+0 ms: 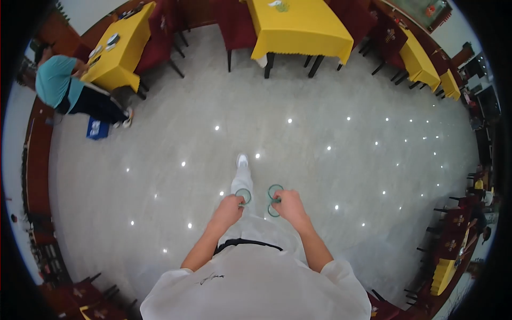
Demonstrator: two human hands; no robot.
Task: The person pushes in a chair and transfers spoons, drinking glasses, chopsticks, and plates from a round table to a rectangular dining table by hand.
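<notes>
My left hand (231,207) is closed on the rim of a greenish clear glass (244,196), held out in front of my waist. To its right, my right hand (290,205) pinches two more green-tinted glasses together. One of these, the upper glass (274,190), sits beyond my fingertips, and the lower glass (273,210) is on the near side of them. Both hands are apart from each other, above the tiled floor. My fingertips are partly hidden behind the glasses and my own knuckles.
Ahead stands a table with a yellow cloth (301,32), with dark red chairs (233,26) around it. At the left, a person in a teal shirt (56,80) leans by another yellow table (125,50), beside a blue crate (97,128). Grey glossy floor (298,138) lies between.
</notes>
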